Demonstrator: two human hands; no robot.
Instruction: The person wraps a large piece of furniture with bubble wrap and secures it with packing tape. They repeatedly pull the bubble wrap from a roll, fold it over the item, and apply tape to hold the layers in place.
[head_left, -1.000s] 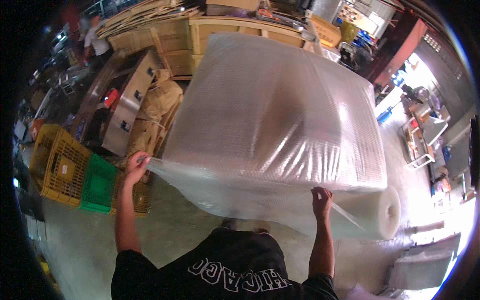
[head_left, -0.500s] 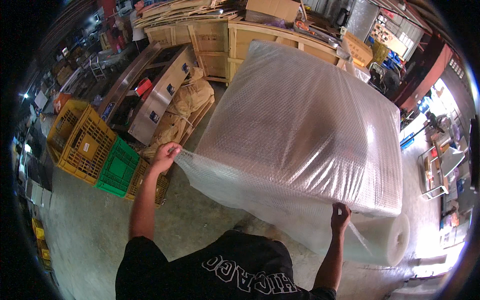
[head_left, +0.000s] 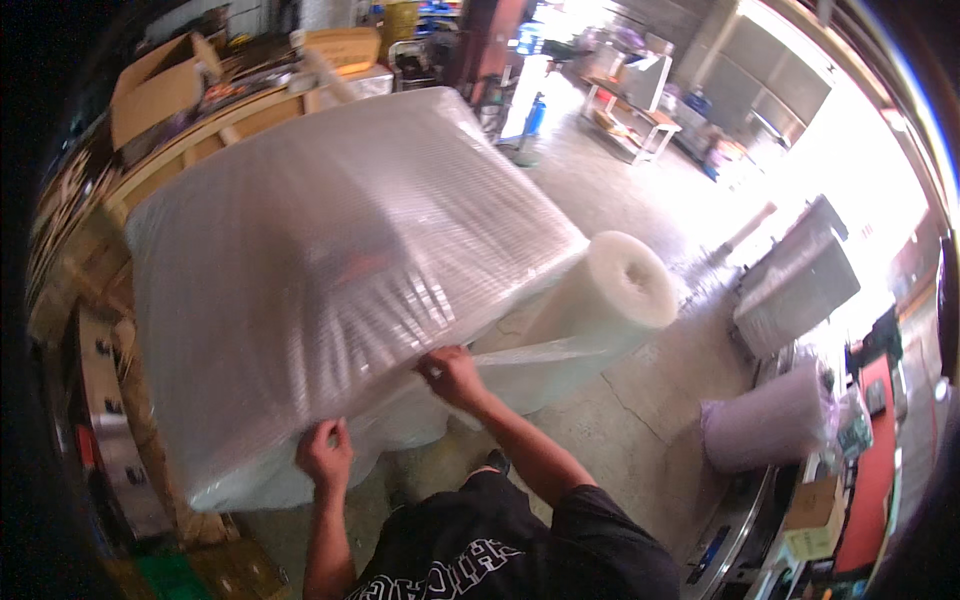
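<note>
On the concrete floor beside the roll, the bubble-wrapped bundle now shows both hands drawn closer than a second ago, left hand and right hand each pinching its lower wrap edge, suggesting the sheet being gathered.

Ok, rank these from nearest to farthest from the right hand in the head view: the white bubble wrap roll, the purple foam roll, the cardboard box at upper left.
1. White bubble wrap roll: just right of the right hand, on the floor.
2. Purple foam roll: farther right, by the machine.
3. Cardboard box: far upper left, behind the wrapped bundle.
</note>
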